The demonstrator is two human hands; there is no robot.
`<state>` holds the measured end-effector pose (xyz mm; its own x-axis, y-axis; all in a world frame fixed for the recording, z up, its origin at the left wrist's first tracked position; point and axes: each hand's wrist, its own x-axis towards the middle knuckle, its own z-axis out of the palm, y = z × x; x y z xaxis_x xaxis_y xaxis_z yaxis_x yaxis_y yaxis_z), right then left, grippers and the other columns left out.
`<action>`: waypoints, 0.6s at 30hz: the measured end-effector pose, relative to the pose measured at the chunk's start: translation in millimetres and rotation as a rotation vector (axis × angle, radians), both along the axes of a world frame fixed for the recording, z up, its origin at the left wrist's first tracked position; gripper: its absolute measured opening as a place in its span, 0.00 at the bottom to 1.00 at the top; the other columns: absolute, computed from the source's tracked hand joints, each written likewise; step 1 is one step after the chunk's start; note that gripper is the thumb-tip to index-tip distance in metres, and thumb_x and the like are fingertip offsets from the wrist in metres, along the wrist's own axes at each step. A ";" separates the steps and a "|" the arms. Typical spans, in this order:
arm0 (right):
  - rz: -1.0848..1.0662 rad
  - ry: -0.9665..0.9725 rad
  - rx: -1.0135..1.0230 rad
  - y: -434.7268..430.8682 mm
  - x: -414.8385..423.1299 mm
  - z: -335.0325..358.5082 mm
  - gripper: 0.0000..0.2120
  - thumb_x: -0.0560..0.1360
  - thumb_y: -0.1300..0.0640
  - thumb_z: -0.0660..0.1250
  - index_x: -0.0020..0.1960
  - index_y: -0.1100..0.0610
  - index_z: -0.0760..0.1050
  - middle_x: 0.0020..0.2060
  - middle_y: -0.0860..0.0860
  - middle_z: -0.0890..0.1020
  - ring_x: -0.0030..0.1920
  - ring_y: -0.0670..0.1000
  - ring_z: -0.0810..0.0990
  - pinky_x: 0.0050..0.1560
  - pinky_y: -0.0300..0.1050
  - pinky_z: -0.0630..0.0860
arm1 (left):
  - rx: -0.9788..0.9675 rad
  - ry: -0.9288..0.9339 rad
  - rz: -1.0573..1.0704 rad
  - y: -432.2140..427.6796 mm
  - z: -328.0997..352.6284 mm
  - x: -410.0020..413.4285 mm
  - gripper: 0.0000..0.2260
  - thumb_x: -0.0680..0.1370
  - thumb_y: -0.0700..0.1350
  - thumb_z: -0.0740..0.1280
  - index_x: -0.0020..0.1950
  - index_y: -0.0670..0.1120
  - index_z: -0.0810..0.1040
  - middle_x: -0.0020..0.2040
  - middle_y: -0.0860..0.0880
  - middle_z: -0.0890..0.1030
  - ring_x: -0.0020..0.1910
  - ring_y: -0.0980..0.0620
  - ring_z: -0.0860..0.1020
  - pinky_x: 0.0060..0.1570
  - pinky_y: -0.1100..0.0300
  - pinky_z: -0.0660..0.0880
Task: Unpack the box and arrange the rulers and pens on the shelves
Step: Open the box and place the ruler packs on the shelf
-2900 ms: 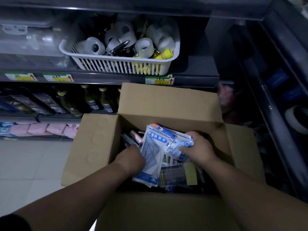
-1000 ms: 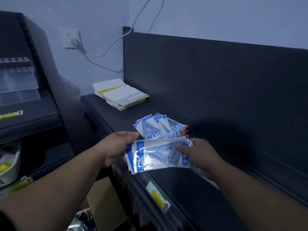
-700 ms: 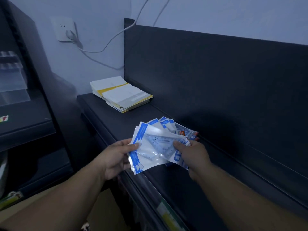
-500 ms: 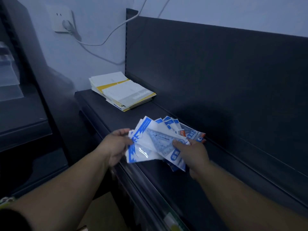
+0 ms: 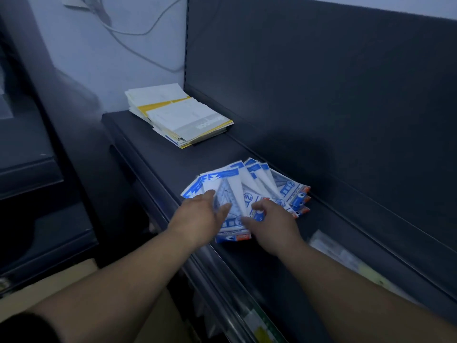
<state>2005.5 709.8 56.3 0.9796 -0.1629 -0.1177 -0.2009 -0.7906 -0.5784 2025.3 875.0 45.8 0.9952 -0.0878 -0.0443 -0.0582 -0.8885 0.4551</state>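
Several blue-and-white ruler packets (image 5: 257, 184) lie fanned out on the dark top shelf (image 5: 173, 157). My left hand (image 5: 197, 216) lies over the near-left packets, its straight fingers touching the topmost one. My right hand (image 5: 270, 221) rests on the near-right packets, fingers loosely bent over them; I cannot make out a pinch. A corner of the cardboard box (image 5: 74, 276) shows at the lower left, below the shelf. No pens are in view.
A stack of white and yellow paper pads (image 5: 178, 115) lies at the shelf's far end by the wall. The dark back panel (image 5: 321, 82) rises behind the shelf. A cable (image 5: 138, 33) hangs on the wall. Pale packets (image 5: 341, 258) lie on the shelf at right.
The packets that both hands held above the shelf edge now lie on the fanned pile. My left hand has opened onto them and both hands have moved forward.
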 end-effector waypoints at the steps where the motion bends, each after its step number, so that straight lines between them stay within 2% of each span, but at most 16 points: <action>1: 0.017 -0.011 0.005 -0.7 -1.9 0.4 0.23 0.74 0.46 0.71 0.66 0.49 0.73 0.61 0.47 0.77 0.60 0.49 0.76 0.54 0.37 0.68 | 0.075 0.027 -0.018 -2.2 1.9 1.2 0.26 0.79 0.62 0.53 0.71 0.48 0.64 0.67 0.46 0.73 0.66 0.45 0.69 0.66 0.53 0.60; 4: 0.080 -0.053 -0.047 -4.5 -8.2 0.8 0.25 0.74 0.48 0.71 0.69 0.47 0.70 0.61 0.47 0.78 0.60 0.49 0.76 0.56 0.39 0.70 | 0.230 0.044 -0.031 -4.8 -5.1 8.2 0.27 0.76 0.67 0.53 0.66 0.49 0.67 0.67 0.49 0.73 0.67 0.48 0.69 0.71 0.47 0.48; 7: 0.106 -0.078 -0.122 -9.9 -15.5 1.0 0.26 0.73 0.46 0.71 0.69 0.47 0.70 0.53 0.47 0.79 0.55 0.49 0.77 0.57 0.45 0.74 | 0.289 0.096 0.049 -11.2 -14.8 9.5 0.36 0.76 0.69 0.52 0.75 0.46 0.59 0.76 0.47 0.59 0.75 0.48 0.56 0.73 0.44 0.41; 10: 0.131 -0.120 -0.136 -16.1 -29.6 5.0 0.22 0.72 0.46 0.71 0.65 0.47 0.74 0.50 0.46 0.78 0.53 0.48 0.77 0.56 0.46 0.75 | 0.260 0.127 0.134 -22.9 -13.5 2.0 0.37 0.76 0.68 0.52 0.76 0.44 0.57 0.78 0.45 0.53 0.76 0.46 0.51 0.73 0.44 0.42; 13: 0.159 -0.152 -0.154 -26.4 -48.1 11.4 0.16 0.73 0.45 0.70 0.59 0.46 0.77 0.49 0.45 0.78 0.54 0.47 0.76 0.55 0.47 0.75 | 0.238 0.102 0.132 -31.1 -6.3 -15.3 0.34 0.78 0.67 0.48 0.74 0.44 0.64 0.78 0.45 0.54 0.76 0.46 0.51 0.74 0.45 0.43; 16: 0.202 -0.140 -0.191 -37.2 -67.2 15.3 0.16 0.73 0.46 0.68 0.61 0.46 0.76 0.53 0.45 0.78 0.55 0.47 0.76 0.55 0.45 0.75 | 0.194 0.027 0.165 -30.3 -2.4 -43.7 0.31 0.78 0.66 0.49 0.70 0.46 0.70 0.77 0.47 0.58 0.76 0.47 0.53 0.74 0.46 0.46; 18: 0.238 -0.135 -0.195 -41.7 -80.7 16.6 0.17 0.74 0.46 0.68 0.61 0.46 0.76 0.55 0.45 0.77 0.55 0.47 0.77 0.55 0.44 0.75 | 0.135 -0.054 0.203 -26.3 -3.4 -69.4 0.27 0.78 0.64 0.51 0.69 0.48 0.70 0.75 0.49 0.60 0.75 0.49 0.55 0.74 0.46 0.48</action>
